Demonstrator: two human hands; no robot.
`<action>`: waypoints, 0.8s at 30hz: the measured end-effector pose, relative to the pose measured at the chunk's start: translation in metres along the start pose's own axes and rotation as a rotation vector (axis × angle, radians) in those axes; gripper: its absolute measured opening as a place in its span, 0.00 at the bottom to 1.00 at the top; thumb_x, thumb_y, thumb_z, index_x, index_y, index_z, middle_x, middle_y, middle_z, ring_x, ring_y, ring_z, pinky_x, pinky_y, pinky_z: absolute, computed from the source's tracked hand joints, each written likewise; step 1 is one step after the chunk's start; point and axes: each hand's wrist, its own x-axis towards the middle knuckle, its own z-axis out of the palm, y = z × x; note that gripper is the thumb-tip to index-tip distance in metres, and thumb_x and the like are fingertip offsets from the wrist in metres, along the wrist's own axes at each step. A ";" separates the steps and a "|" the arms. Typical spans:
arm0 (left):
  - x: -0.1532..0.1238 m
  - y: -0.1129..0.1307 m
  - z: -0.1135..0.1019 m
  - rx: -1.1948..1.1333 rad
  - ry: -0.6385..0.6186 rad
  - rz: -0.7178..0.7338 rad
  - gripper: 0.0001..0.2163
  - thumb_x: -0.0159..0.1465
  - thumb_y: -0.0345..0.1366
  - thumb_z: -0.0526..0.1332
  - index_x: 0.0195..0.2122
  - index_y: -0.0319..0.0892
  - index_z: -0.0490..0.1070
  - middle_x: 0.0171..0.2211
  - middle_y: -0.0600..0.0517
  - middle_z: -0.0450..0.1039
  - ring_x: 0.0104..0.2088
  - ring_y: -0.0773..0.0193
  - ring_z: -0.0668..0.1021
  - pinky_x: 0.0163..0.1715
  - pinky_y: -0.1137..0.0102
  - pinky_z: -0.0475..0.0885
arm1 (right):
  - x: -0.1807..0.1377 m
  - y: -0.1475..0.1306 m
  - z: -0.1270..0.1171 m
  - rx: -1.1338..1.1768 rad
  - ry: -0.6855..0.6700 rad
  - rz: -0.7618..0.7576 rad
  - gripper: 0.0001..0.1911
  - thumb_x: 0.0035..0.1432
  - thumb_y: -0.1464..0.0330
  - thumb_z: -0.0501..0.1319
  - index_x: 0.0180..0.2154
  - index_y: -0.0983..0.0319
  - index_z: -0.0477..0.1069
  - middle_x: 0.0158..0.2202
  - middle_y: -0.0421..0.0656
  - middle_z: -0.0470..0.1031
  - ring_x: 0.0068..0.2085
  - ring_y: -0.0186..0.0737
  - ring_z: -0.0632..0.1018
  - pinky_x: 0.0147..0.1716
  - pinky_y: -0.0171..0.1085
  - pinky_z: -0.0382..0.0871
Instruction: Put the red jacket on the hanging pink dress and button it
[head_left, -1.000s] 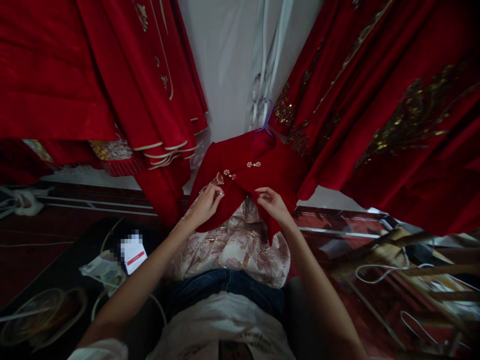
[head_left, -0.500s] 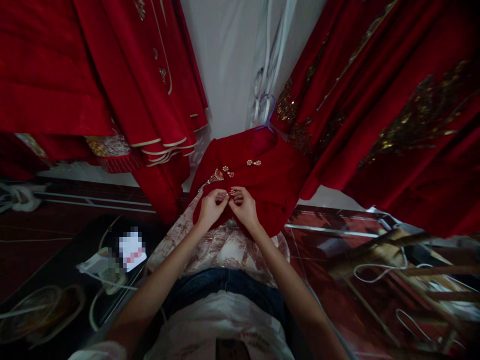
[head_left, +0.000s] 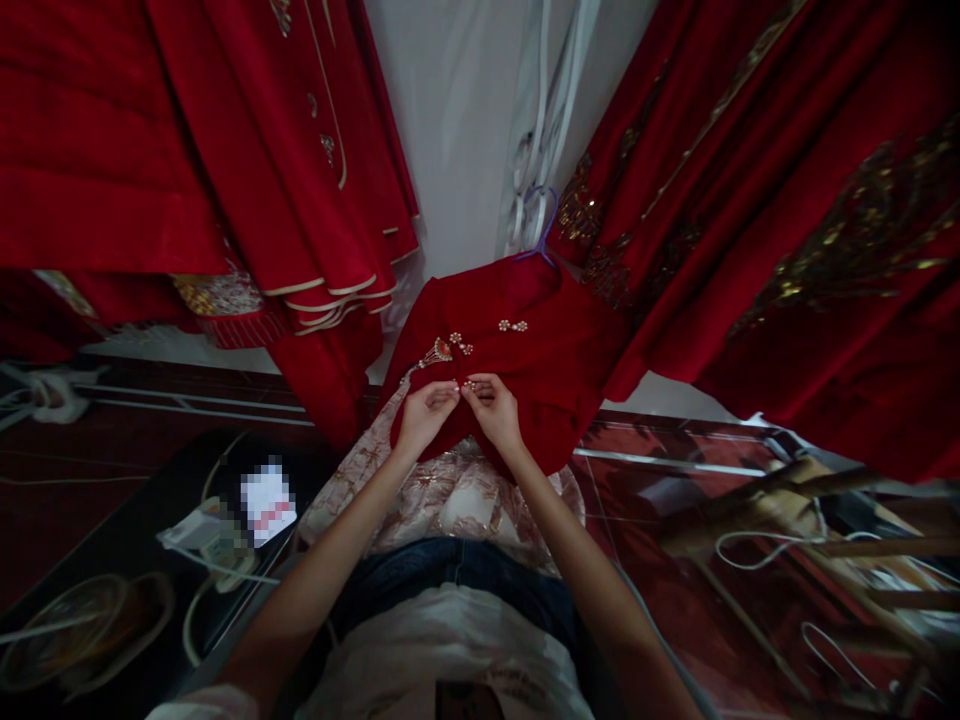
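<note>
A red jacket (head_left: pixel 555 370) hangs before me on a purple hanger (head_left: pixel 541 245). Its front carries beaded flower clasps (head_left: pixel 513 326) and a fan-shaped ornament with a tassel (head_left: pixel 436 352). At the lower front opening, my left hand (head_left: pixel 427 412) pinches the jacket's edge with thumb and fingertips. My right hand (head_left: pixel 493 408) is closed beside it, its fingers on a small beaded clasp (head_left: pixel 469 386) that they partly cover. The fingertips of both hands nearly meet. Below the jacket, a pale pink, gold-patterned fabric (head_left: pixel 450 500) spreads over my lap.
Red garments with gold trim (head_left: pixel 300 200) hang at left, and sequined red ones (head_left: pixel 825 250) at right. A black table (head_left: pixel 135 500) at left bears a white card (head_left: pixel 268 505) and coiled tape. A wooden stool (head_left: pixel 750 520) and white cables are at lower right.
The view has shifted slightly, so the jacket appears a little further right. Both hands stay at the same spot on the jacket; the left fingers lie flatter and closer together.
</note>
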 end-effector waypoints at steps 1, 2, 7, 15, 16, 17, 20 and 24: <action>0.000 0.000 0.000 -0.011 0.001 -0.008 0.12 0.53 0.36 0.66 0.37 0.38 0.75 0.36 0.47 0.79 0.35 0.63 0.80 0.43 0.65 0.75 | 0.000 0.000 -0.001 0.003 -0.002 0.002 0.11 0.53 0.63 0.64 0.38 0.60 0.71 0.33 0.42 0.76 0.32 0.35 0.77 0.31 0.32 0.74; 0.000 0.000 0.000 -0.018 0.005 -0.015 0.12 0.53 0.37 0.67 0.37 0.38 0.75 0.35 0.47 0.79 0.35 0.63 0.80 0.43 0.64 0.76 | 0.000 0.000 -0.002 0.011 -0.009 0.003 0.11 0.53 0.63 0.64 0.38 0.60 0.72 0.33 0.42 0.77 0.33 0.35 0.77 0.31 0.32 0.74; 0.003 0.001 0.001 0.003 0.010 -0.013 0.12 0.52 0.37 0.67 0.37 0.38 0.76 0.34 0.47 0.80 0.34 0.62 0.80 0.41 0.65 0.76 | 0.002 0.004 -0.005 0.083 -0.025 0.004 0.11 0.54 0.62 0.63 0.38 0.61 0.74 0.34 0.43 0.79 0.34 0.36 0.79 0.35 0.34 0.75; 0.008 -0.008 0.001 0.100 0.002 -0.011 0.11 0.53 0.36 0.66 0.37 0.38 0.78 0.35 0.46 0.80 0.33 0.61 0.81 0.40 0.64 0.77 | 0.004 0.002 -0.003 -0.013 -0.019 -0.033 0.10 0.55 0.63 0.63 0.38 0.61 0.75 0.34 0.43 0.78 0.32 0.35 0.78 0.32 0.33 0.75; 0.009 -0.009 0.001 0.105 0.000 -0.012 0.11 0.54 0.36 0.66 0.37 0.38 0.78 0.35 0.46 0.80 0.34 0.61 0.81 0.40 0.64 0.77 | 0.004 0.003 -0.003 -0.034 -0.016 -0.047 0.10 0.55 0.63 0.62 0.38 0.61 0.75 0.34 0.43 0.78 0.32 0.35 0.78 0.32 0.33 0.75; 0.010 -0.009 0.000 0.107 -0.003 -0.012 0.11 0.53 0.37 0.66 0.36 0.38 0.78 0.35 0.47 0.81 0.33 0.60 0.81 0.40 0.64 0.77 | 0.004 0.003 -0.003 -0.050 -0.012 -0.058 0.10 0.56 0.63 0.62 0.38 0.61 0.75 0.34 0.43 0.78 0.32 0.35 0.78 0.32 0.32 0.75; 0.014 -0.008 -0.004 0.120 -0.031 -0.001 0.09 0.53 0.37 0.66 0.34 0.39 0.78 0.34 0.48 0.81 0.33 0.61 0.81 0.39 0.65 0.77 | 0.004 0.005 -0.003 -0.073 -0.003 -0.080 0.10 0.57 0.63 0.61 0.38 0.61 0.74 0.34 0.43 0.77 0.32 0.35 0.78 0.31 0.32 0.75; 0.015 -0.008 -0.009 0.163 -0.112 0.031 0.07 0.54 0.34 0.65 0.33 0.39 0.76 0.32 0.49 0.80 0.32 0.63 0.81 0.38 0.67 0.77 | 0.004 0.005 -0.004 -0.110 -0.019 -0.095 0.09 0.58 0.64 0.60 0.38 0.61 0.74 0.35 0.43 0.77 0.32 0.35 0.78 0.30 0.32 0.75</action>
